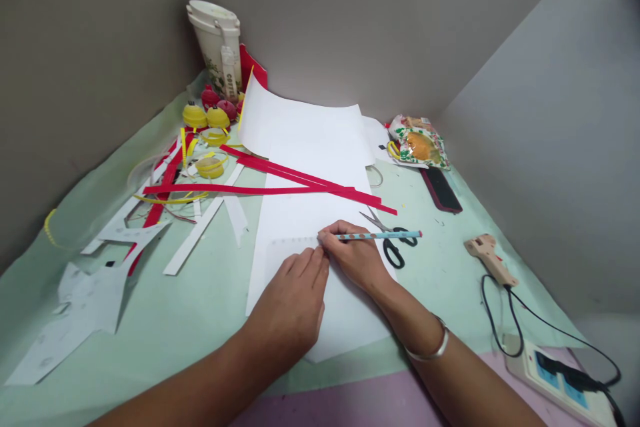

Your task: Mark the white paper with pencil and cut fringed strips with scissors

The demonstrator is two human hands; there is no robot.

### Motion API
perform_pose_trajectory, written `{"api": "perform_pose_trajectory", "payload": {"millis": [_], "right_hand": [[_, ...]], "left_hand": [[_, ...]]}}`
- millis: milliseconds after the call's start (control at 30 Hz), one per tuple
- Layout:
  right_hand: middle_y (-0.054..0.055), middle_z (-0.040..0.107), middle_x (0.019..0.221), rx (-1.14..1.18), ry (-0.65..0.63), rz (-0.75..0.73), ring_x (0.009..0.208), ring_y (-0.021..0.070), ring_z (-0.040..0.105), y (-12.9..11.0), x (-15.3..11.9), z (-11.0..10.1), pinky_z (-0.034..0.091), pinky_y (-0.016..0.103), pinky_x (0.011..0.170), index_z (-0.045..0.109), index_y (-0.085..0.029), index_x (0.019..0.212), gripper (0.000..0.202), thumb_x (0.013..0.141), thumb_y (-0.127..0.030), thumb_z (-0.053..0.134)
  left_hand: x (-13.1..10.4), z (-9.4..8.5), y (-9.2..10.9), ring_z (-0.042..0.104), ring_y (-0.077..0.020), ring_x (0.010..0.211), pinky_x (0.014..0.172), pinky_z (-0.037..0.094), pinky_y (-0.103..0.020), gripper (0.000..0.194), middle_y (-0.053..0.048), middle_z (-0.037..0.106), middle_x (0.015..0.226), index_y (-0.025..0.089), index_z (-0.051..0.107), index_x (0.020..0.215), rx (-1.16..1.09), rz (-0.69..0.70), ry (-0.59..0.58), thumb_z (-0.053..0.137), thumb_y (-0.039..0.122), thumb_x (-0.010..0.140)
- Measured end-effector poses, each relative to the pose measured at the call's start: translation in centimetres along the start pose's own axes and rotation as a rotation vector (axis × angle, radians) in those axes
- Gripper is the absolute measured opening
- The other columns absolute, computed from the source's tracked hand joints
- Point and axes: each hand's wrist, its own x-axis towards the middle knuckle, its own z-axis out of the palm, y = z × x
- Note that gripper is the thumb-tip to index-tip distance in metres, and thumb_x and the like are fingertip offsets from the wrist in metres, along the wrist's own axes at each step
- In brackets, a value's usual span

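Observation:
A blue dotted pencil [380,235] is gripped in my right hand [355,257], its writing end over the white paper [310,213]. My left hand [295,297] rests beside it, fingers together and bent, pressing down a clear ruler [294,241] that lies across the sheet. Much of the ruler is hidden under my fingers. Both hands nearly touch at the fingertips. Black-handled scissors [394,252] lie just right of my right hand, partly under the pencil. Long red strips [300,180] cross the paper farther back.
White strips [200,240] and paper scraps [95,300] lie at left, with yellow and red pieces [206,115] by a tall cup [215,40]. A phone [441,189], patterned packet [421,143], glue gun [491,260] and power strip [560,380] lie at right.

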Motion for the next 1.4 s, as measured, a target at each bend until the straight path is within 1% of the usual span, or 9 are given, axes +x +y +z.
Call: {"api": "perform_pose_trajectory", "payload": {"millis": [633, 1400], "right_hand": [[-0.004, 0.065, 0.068, -0.014, -0.028, 0.007, 0.066, 0.0144, 0.057, 0.17, 0.06, -0.12, 0.042, 0.026, 0.064, 0.066, -0.021, 0.071, 0.014, 0.078, -0.027, 0.055], [-0.005, 0.064, 0.066, 0.009, 0.015, -0.016, 0.065, 0.0140, 0.056, 0.16, 0.08, -0.11, 0.041, 0.025, 0.063, 0.063, -0.021, 0.067, 0.014, 0.078, -0.025, 0.055]], "left_hand": [[0.14, -0.30, 0.07, 0.046, -0.0346, 0.125, 0.102, 0.036, -0.047, 0.051, -0.022, 0.051, 0.138, -0.002, 0.047, 0.134, 0.001, -0.009, -0.009, 0.037, 0.014, 0.086], [0.07, 0.06, -0.03, 0.044, -0.0346, 0.127, 0.102, 0.035, -0.047, 0.052, -0.021, 0.048, 0.141, -0.002, 0.044, 0.136, 0.022, 0.003, -0.008, 0.035, 0.015, 0.088]]}}
